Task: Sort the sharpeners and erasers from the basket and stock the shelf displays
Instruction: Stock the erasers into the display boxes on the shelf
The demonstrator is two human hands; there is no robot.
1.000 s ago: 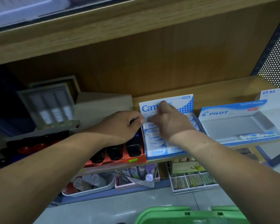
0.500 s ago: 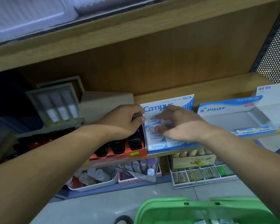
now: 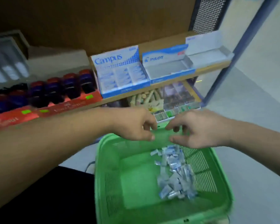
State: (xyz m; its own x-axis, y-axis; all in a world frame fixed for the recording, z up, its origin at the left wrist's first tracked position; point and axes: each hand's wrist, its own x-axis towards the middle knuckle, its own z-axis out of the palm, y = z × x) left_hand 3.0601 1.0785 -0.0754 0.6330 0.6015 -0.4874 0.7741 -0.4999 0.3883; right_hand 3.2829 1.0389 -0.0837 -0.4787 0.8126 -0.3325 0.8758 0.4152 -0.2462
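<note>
A green plastic basket (image 3: 136, 172) stands below the shelf, with a pile of several blue-and-white wrapped erasers (image 3: 173, 173) along its right side. My left hand (image 3: 136, 125) and my right hand (image 3: 199, 128) hover over the basket's far rim, fingers loosely curled and holding nothing. On the shelf, the blue Campus display box (image 3: 120, 73) is filled with rows of erasers. Beside it the Pilot display box (image 3: 166, 65) looks nearly empty. A red tray of dark sharpeners (image 3: 58, 92) sits at the left.
A white open display box (image 3: 207, 50) stands at the shelf's right end by a blue metal post (image 3: 233, 50). A lower shelf holds trays of small stationery (image 3: 173, 101). Grey boxes (image 3: 8, 62) sit at the far left. The floor lies to the right.
Both hands have come away from the Campus box on the shelf and dropped down to the basket. The view has tilted down, bringing the basket's inside into sight.
</note>
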